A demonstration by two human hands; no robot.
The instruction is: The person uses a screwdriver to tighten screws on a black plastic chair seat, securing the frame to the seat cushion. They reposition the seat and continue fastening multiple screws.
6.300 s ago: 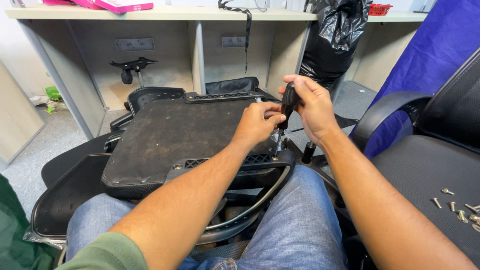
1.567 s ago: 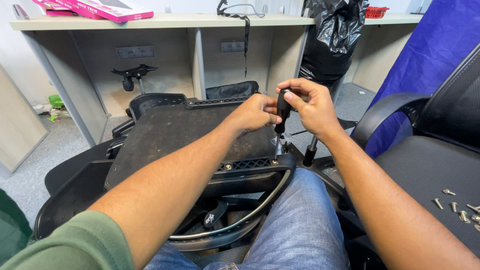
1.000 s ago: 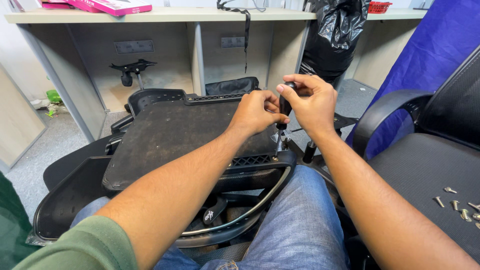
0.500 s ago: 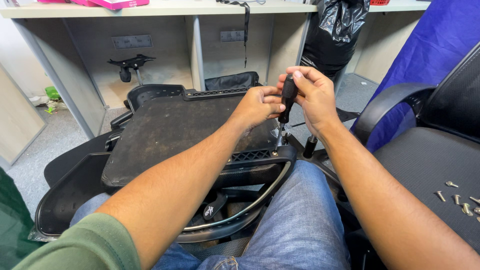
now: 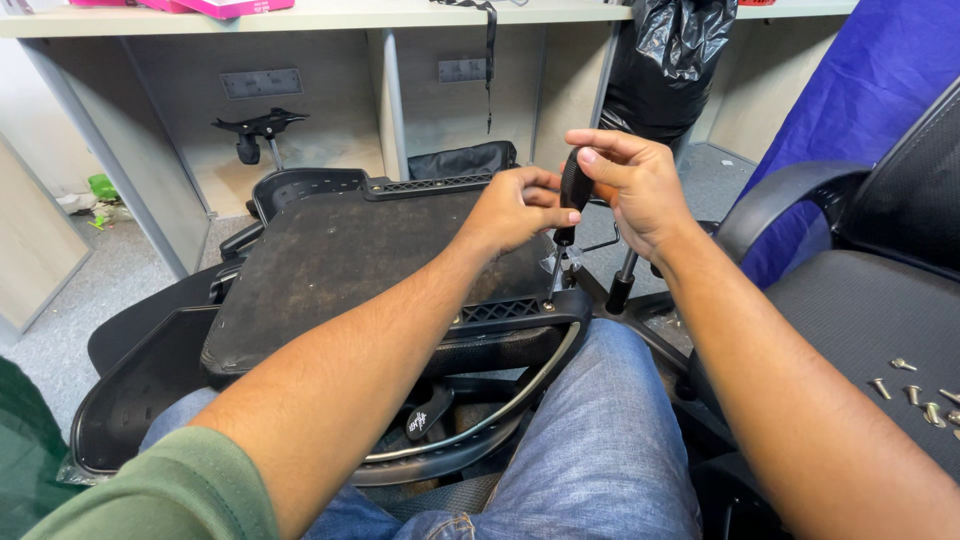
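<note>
An upturned black office chair seat (image 5: 340, 270) rests across my lap, its flat underside facing up. My right hand (image 5: 630, 185) is wrapped around the black handle of a screwdriver (image 5: 572, 190), held nearly upright with its shaft pointing down at the seat's near right corner (image 5: 550, 300). My left hand (image 5: 515, 210) sits beside it, fingertips pinching the handle low down. The tip itself is too small to make out.
Several loose screws (image 5: 915, 390) lie on the seat of a black mesh chair (image 5: 880, 290) at my right. A chair base with gas cylinder (image 5: 622, 290) stands behind the seat. A desk frame (image 5: 390, 90), a black bag (image 5: 665, 60) and blue fabric (image 5: 850, 90) are beyond.
Both hands have stayed on the screwdriver at the seat's right corner, shifting grip slightly around the handle. The view has moved a little; the seat has not moved.
</note>
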